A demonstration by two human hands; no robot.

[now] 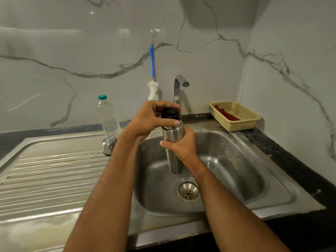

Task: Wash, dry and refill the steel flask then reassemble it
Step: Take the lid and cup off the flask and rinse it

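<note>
I hold the steel flask (173,135) upright over the sink basin (227,160). My right hand (181,148) grips its body around the middle. My left hand (151,119) curls over the black stopper (170,113) at the flask's mouth, thumb and fingers round it. The flask's steel cup lid (109,145) stands upside down on the drainboard, just left of the basin. A clear plastic water bottle (108,116) with a teal cap stands behind the cup.
The tap (179,88) rises behind the flask, with no water running. A blue-handled bottle brush (152,73) hangs on the marble wall. A cream plastic basket (235,115) with a red cloth sits at the back right. The ribbed drainboard (51,171) lies left.
</note>
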